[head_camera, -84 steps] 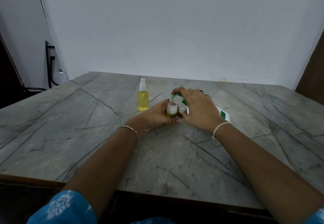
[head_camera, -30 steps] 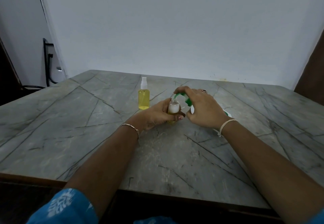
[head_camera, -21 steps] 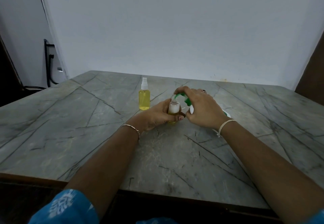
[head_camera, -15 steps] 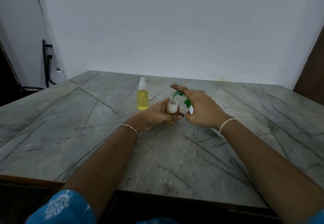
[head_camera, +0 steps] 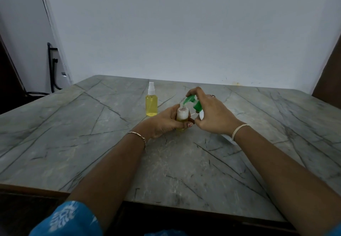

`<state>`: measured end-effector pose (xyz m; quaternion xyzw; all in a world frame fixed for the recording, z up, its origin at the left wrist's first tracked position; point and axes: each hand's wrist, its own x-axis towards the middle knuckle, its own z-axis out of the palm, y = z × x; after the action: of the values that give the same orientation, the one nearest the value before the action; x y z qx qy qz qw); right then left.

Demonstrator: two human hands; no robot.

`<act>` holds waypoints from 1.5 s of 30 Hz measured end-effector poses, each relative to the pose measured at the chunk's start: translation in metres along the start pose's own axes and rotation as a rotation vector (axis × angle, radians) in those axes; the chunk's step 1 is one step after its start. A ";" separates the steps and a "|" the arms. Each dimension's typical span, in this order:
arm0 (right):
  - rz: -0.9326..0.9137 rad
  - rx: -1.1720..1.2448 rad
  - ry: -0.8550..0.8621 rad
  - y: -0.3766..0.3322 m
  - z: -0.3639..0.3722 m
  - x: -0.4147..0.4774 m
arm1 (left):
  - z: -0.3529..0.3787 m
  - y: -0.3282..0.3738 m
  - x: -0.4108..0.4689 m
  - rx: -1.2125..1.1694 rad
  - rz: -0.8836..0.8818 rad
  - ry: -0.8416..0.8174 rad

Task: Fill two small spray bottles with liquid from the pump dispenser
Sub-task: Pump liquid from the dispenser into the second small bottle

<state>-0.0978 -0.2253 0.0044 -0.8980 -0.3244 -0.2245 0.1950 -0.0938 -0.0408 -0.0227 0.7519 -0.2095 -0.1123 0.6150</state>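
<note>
My left hand (head_camera: 164,123) grips a small open spray bottle (head_camera: 182,114) standing on the grey table (head_camera: 73,134); white foam sits above yellow liquid inside it. My right hand (head_camera: 212,114) curls over the tilted white pump dispenser (head_camera: 201,114), forefinger on its green pump head (head_camera: 191,101), whose spout points into the bottle's mouth. Most of the dispenser's body is hidden under my hand. A second small spray bottle (head_camera: 151,100), capped with a white sprayer and full of yellow liquid, stands to the left behind.
A thin white piece (head_camera: 191,114), perhaps the loose sprayer, lies between my hands. The table's front edge runs close to my body. A white wall rises behind the table, and a black frame (head_camera: 52,65) stands at the far left.
My right forefinger, lifted straight half a second ago, has come back down onto the green pump head. The left hand and both bottles have stayed in place.
</note>
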 end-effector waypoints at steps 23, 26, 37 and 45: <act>-0.018 -0.042 0.034 0.000 0.005 0.002 | 0.000 -0.002 0.002 -0.033 0.007 0.004; -0.016 -0.064 0.042 0.001 0.005 0.002 | -0.001 -0.003 0.003 -0.026 0.000 0.011; -0.021 -0.029 -0.024 0.001 0.001 0.000 | -0.003 -0.004 0.004 -0.025 -0.011 0.011; -0.019 -0.032 0.011 -0.001 0.002 0.001 | -0.002 -0.004 0.003 -0.017 -0.011 0.010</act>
<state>-0.0973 -0.2235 0.0033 -0.8966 -0.3283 -0.2365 0.1801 -0.0893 -0.0401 -0.0258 0.7483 -0.2012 -0.1138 0.6218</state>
